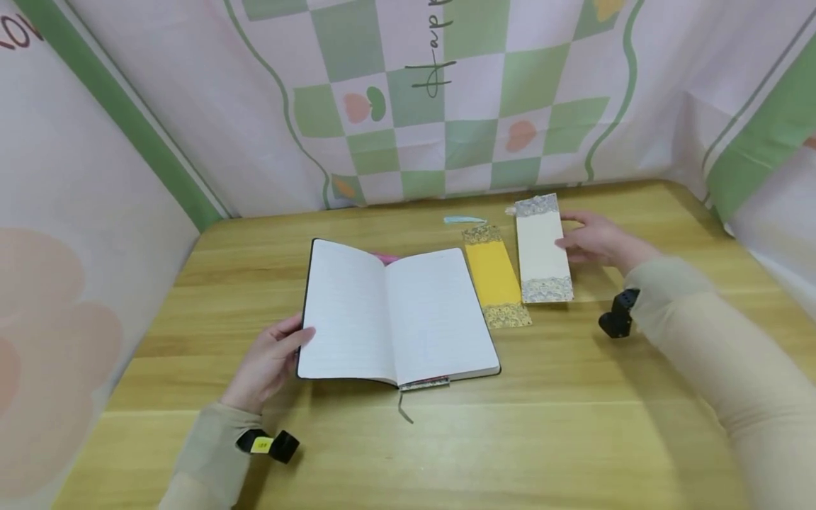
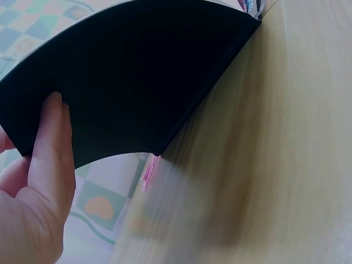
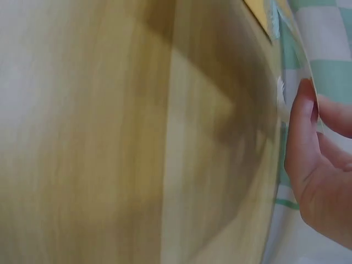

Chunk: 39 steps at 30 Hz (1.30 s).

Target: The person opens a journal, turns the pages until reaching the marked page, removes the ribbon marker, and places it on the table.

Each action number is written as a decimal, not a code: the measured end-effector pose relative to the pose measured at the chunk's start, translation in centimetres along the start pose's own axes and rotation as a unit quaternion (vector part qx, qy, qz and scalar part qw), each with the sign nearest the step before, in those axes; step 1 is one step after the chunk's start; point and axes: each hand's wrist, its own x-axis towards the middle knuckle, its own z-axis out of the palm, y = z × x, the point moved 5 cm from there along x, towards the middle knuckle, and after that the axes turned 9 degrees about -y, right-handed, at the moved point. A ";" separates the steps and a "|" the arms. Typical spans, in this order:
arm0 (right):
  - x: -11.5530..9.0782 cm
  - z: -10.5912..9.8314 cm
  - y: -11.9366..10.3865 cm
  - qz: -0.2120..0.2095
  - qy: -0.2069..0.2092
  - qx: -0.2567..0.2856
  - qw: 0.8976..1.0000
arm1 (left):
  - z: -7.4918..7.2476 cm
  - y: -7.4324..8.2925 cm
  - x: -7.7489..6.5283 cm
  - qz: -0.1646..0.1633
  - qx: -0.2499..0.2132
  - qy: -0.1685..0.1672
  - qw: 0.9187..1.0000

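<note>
An open notebook (image 1: 440, 319) with blank-looking white pages lies in the middle of the table. My left hand (image 1: 264, 365) grips its left side, thumb on the page and fingers flat beneath the black cover (image 2: 137, 71), which is raised off the wood. A patterned strip (image 1: 425, 384) sticks out at the notebook's bottom, beside a thin dark ribbon (image 1: 403, 409). My right hand (image 1: 599, 241) pinches a cream bookmark (image 1: 542, 244) with lace-patterned ends by its right edge, held up from the table in the right wrist view. A yellow bookmark (image 1: 494, 273) lies between it and the notebook.
Behind the notebook shows a pink tassel (image 1: 385, 258). A light blue tassel (image 1: 465, 219) lies beyond the yellow bookmark, and a whitish tassel (image 1: 511, 211) is by the cream one. A checked curtain (image 1: 414, 106) hangs along the wooden table's (image 1: 510, 439) back edge.
</note>
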 end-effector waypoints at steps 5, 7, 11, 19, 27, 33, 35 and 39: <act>0.3 0.1 0.9 0.004 -0.039 -0.004 0.999 | 0.0 -0.1 -0.1 0.002 -0.004 -0.003 1.000; 0.5 0.4 1.4 0.009 -0.050 -0.003 0.999 | 0.0 -0.2 -0.1 0.002 -0.006 -0.004 1.000; 0.9 0.9 2.0 0.014 -0.054 -0.007 0.998 | 0.0 -0.3 -0.2 0.003 -0.007 -0.001 1.000; 0.9 0.9 1.3 0.015 -0.018 -0.097 0.995 | 0.2 -0.2 -0.3 0.009 -0.011 -0.008 1.000; 0.9 1.2 0.8 0.000 0.026 -0.184 0.983 | 0.1 -0.3 -0.2 0.009 -0.014 -0.002 1.000; 0.6 1.6 0.7 -0.003 0.048 -0.212 0.976 | 0.1 -0.3 -0.2 0.006 -0.012 -0.002 1.000; 0.5 1.6 0.8 -0.004 0.049 -0.213 0.976 | 0.1 -0.2 -0.1 0.005 -0.011 -0.002 1.000; 0.4 1.5 1.0 0.002 0.054 -0.206 0.977 | 0.1 -0.2 -0.1 0.004 -0.009 0.000 1.000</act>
